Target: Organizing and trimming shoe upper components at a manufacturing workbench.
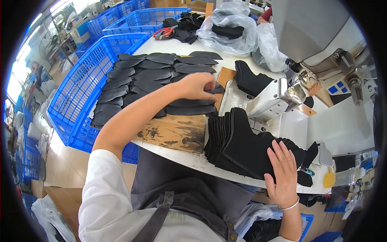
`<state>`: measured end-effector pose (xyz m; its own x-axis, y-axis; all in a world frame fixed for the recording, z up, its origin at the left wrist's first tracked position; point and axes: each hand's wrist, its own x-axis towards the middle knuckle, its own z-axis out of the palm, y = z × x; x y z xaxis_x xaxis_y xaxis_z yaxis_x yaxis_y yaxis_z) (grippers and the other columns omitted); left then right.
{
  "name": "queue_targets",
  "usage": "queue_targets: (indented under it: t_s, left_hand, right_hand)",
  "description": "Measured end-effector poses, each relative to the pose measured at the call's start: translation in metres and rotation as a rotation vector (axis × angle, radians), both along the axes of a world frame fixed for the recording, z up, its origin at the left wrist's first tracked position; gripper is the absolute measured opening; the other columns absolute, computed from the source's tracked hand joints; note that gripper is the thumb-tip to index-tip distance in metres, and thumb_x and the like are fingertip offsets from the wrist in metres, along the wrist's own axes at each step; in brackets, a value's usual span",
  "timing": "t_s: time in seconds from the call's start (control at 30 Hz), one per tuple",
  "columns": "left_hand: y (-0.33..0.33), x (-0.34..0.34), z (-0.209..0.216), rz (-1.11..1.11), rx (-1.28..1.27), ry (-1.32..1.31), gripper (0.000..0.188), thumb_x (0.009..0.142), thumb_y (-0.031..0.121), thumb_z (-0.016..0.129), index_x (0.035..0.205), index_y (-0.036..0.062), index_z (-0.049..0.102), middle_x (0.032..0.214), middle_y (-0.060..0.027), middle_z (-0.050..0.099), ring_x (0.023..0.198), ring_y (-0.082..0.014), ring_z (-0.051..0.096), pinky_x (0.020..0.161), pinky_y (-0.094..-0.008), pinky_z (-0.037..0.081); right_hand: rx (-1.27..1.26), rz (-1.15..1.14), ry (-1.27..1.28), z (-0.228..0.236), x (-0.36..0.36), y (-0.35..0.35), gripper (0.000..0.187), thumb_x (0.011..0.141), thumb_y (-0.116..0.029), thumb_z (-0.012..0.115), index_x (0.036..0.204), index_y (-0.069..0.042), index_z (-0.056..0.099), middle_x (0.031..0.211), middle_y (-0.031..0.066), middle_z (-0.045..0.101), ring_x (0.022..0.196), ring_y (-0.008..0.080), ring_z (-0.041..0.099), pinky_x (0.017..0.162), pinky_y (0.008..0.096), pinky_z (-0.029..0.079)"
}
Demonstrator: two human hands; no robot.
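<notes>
My left hand reaches across rows of overlapping black leaf-shaped pieces. Its fingers are half curled, with a gap between thumb and forefinger; I see nothing held there. Flat on the right end of a stack of black cut fabric pieces rests my right hand, fingers stretched out. The stack's layers fan out at its left side, by the table's near edge. Behind it, next to the pale metal arm of a sewing machine, lies another black fabric piece.
A stained wooden board lies below the leaf-shaped pieces. Blue plastic crates stand left of the white table. Red-handled scissors and clear plastic bags are at the back. The machine's large grey head overhangs the right side.
</notes>
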<state>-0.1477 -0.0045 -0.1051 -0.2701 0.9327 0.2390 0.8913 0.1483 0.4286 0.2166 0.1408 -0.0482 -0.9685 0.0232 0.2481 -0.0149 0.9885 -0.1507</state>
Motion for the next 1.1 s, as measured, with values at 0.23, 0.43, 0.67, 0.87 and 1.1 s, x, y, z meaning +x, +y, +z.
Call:
queue_targets:
  t_s: [0.23, 0.43, 0.67, 0.87, 1.1]
  left_hand:
    - [-0.01, 0.016, -0.016, -0.021, 0.088, -0.08, 0.026, 0.077, 0.025, 0.073, 0.088, 0.0065, 0.059, 0.086, -0.0069, 0.055, 0.078, -0.0207, 0.056, 0.07, -0.032, 0.046]
    - [-0.028, 0.023, -0.018, 0.223, 0.294, -0.106, 0.015, 0.08, 0.016, 0.069, 0.08, 0.0022, 0.062, 0.075, -0.0078, 0.061, 0.066, -0.0167, 0.059, 0.06, -0.0311, 0.046]
    - [-0.094, 0.011, 0.0, 0.538, 0.312, -0.833, 0.014, 0.092, 0.016, 0.061, 0.091, 0.0018, 0.062, 0.082, -0.0026, 0.064, 0.068, -0.0085, 0.06, 0.062, -0.0215, 0.049]
    - [-0.047, 0.021, 0.001, 0.36, 0.246, -0.584, 0.027, 0.08, 0.024, 0.074, 0.089, 0.0026, 0.061, 0.076, -0.0042, 0.064, 0.067, -0.0103, 0.06, 0.061, -0.0246, 0.048]
    - [-0.038, 0.026, -0.008, 0.161, 0.204, -0.255, 0.048, 0.069, 0.016, 0.081, 0.098, 0.0056, 0.044, 0.08, -0.0073, 0.06, 0.068, -0.0182, 0.055, 0.061, -0.0302, 0.044]
  right_hand:
    - [0.0, 0.008, 0.007, 0.001, -0.001, -0.002, 0.057, 0.081, -0.022, 0.057, 0.133, -0.003, 0.047, 0.142, 0.0167, 0.041, 0.131, 0.0366, 0.038, 0.108, 0.0491, 0.027]
    - [-0.013, -0.001, -0.001, 0.008, 0.002, -0.004, 0.056, 0.08, -0.02, 0.061, 0.132, -0.003, 0.048, 0.141, 0.0164, 0.042, 0.131, 0.0363, 0.039, 0.107, 0.0497, 0.028]
    - [-0.111, 0.164, 0.134, 0.036, -0.028, -0.004, 0.045, 0.078, -0.01, 0.067, 0.12, -0.002, 0.056, 0.125, 0.0146, 0.057, 0.119, 0.0347, 0.051, 0.102, 0.0462, 0.037]
    - [-0.203, 0.418, 0.02, 0.042, -0.146, -0.022, 0.037, 0.083, -0.014, 0.063, 0.118, -0.004, 0.055, 0.116, 0.0169, 0.06, 0.108, 0.0334, 0.055, 0.094, 0.0399, 0.044]
    - [-0.176, 0.427, -0.214, -0.012, -0.246, 0.002, 0.052, 0.078, -0.01, 0.062, 0.127, -0.005, 0.046, 0.107, 0.0178, 0.064, 0.097, 0.0342, 0.061, 0.087, 0.0395, 0.048]
